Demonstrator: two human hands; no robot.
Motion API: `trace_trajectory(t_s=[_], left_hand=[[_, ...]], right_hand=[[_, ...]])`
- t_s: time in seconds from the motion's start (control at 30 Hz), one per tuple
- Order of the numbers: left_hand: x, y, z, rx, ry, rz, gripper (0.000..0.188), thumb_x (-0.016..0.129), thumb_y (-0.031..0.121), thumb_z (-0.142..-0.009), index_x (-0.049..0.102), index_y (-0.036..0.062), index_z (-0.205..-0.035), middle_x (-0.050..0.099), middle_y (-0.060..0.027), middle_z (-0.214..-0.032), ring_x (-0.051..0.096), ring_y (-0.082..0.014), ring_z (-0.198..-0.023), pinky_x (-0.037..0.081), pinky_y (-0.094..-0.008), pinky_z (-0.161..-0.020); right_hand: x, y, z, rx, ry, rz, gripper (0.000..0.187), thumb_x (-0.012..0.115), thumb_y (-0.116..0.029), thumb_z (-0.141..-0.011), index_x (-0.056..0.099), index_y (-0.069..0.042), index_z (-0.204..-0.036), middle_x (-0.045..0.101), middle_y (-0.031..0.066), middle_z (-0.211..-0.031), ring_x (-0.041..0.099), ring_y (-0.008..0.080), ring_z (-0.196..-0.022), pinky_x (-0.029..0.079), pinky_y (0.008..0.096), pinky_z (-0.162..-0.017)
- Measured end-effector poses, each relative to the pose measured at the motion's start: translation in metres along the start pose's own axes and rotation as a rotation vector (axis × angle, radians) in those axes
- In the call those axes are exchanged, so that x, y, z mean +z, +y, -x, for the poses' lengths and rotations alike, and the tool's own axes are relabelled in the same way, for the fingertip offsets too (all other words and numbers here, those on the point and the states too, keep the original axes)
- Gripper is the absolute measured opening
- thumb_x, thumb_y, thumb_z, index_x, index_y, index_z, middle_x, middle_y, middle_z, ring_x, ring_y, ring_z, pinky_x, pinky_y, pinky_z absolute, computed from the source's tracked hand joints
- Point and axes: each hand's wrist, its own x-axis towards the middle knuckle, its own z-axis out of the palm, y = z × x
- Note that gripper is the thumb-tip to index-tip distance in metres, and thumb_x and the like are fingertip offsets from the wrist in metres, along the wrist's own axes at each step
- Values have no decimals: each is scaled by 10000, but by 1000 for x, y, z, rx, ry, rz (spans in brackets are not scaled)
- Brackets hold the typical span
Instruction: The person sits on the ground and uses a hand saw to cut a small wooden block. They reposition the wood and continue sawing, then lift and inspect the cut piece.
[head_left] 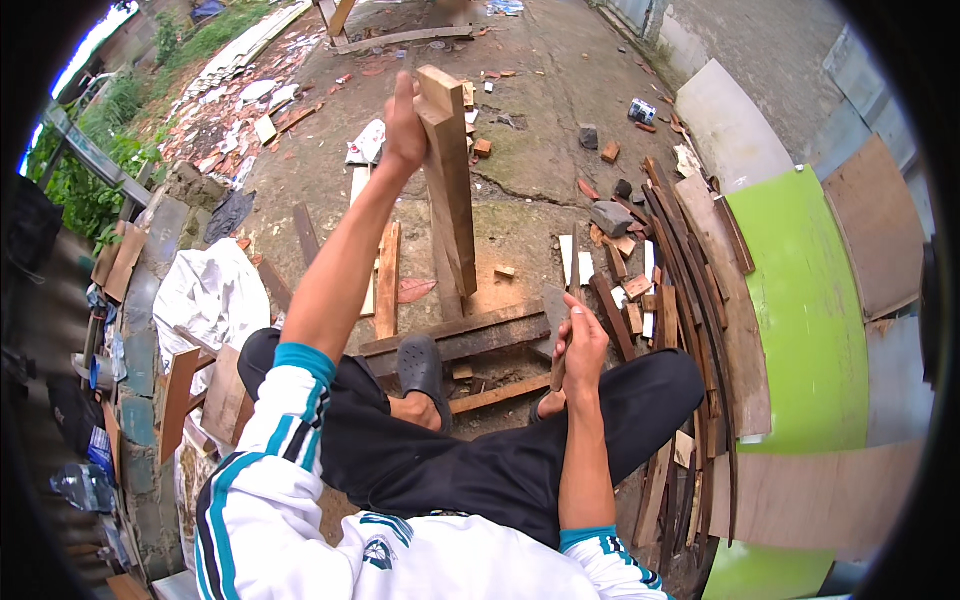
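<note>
My left hand (405, 128) is stretched forward and closed around the upper part of a thick wooden board (446, 175). The board stands on end, slightly tilted, with a step cut at its top. Its lower end meets a low wooden beam (460, 335) on the ground in front of me. My right hand (583, 350), above my right knee, grips a hand tool with a flat grey blade (554, 308). Its blade points up and away, apart from the board; its exact kind is unclear. My left foot, in a dark clog (424, 375), rests against the beam.
Long dark wood strips (690, 290) and offcuts lie at my right, beside a green panel (805, 310) and a pale sheet (725, 130). A white cloth sack (212, 310) and a low block wall (140, 420) are at my left. Rubble (265, 100) covers the ground further off.
</note>
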Motion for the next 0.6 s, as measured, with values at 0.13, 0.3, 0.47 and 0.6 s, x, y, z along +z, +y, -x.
trace_trajectory(t_s=[0.13, 0.3, 0.47, 0.6], left_hand=[[28, -17, 2, 71, 65, -243, 849, 221, 650, -1092, 696, -19, -873, 701, -87, -826, 623, -172, -791, 492, -348, -766], [54, -5, 3, 179, 150, -373, 857, 215, 635, -1099, 666, -22, -786, 673, -97, -765, 579, -178, -765, 461, -363, -756], [75, 8, 3, -28, -42, -32, 905, 177, 698, -1074, 714, -31, -1060, 734, -92, -974, 655, -160, -885, 501, -323, -852], [10, -68, 3, -109, 196, 97, 808, 244, 674, -1074, 678, 1, -1179, 733, -109, -1040, 695, -198, -927, 550, -340, -857]], right_hand=[[1, 1, -2, 17, -14, -7, 369, 505, -234, -1100, 658, -20, -1359, 558, -27, -730, 488, 49, -547, 409, 221, -484], [9, -14, 7, 79, -42, 6, 395, 499, -245, -1098, 645, -3, -1374, 546, -29, -717, 471, 41, -522, 401, 218, -465], [5, -12, -1, 33, -73, -25, 386, 502, -241, -1098, 655, -1, -1359, 551, -29, -716, 470, 35, -527, 400, 215, -468], [22, -3, 3, 4, -130, -11, 393, 504, -252, -1101, 652, -3, -1367, 550, -29, -719, 462, 31, -536, 389, 211, -473]])
